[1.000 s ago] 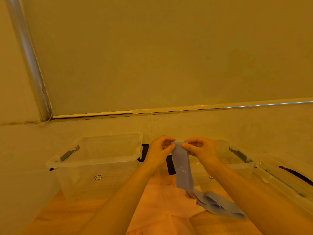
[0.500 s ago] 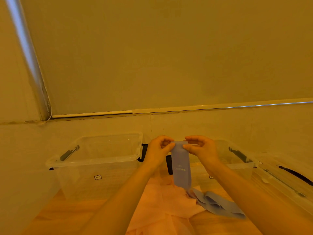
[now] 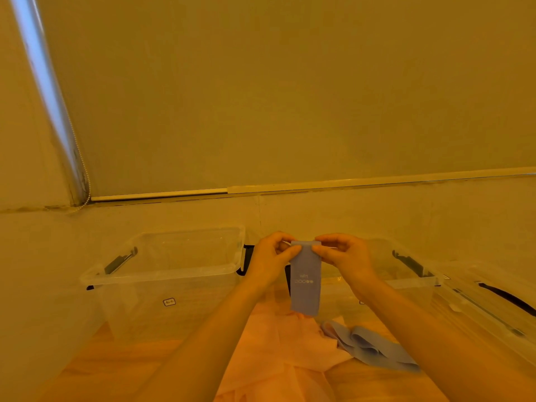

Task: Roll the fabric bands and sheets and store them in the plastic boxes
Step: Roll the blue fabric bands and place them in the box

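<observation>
Head view: blue fabric band (image 3: 306, 281) over wooden floor (image 3: 116, 364).
Both my hands' fingers (image 3: 293, 251) pinch its top edge before clear plastic boxes (image 3: 162, 274) by a beige wall (image 3: 261, 97).

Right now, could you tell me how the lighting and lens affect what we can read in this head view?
Head view: a warm amber cast tints everything; the wide lens bows the sill line; the clear left box nearly blends into the wall; the white print on the blue band, pinched by the left hand and right hand, is too soft to read.
</observation>
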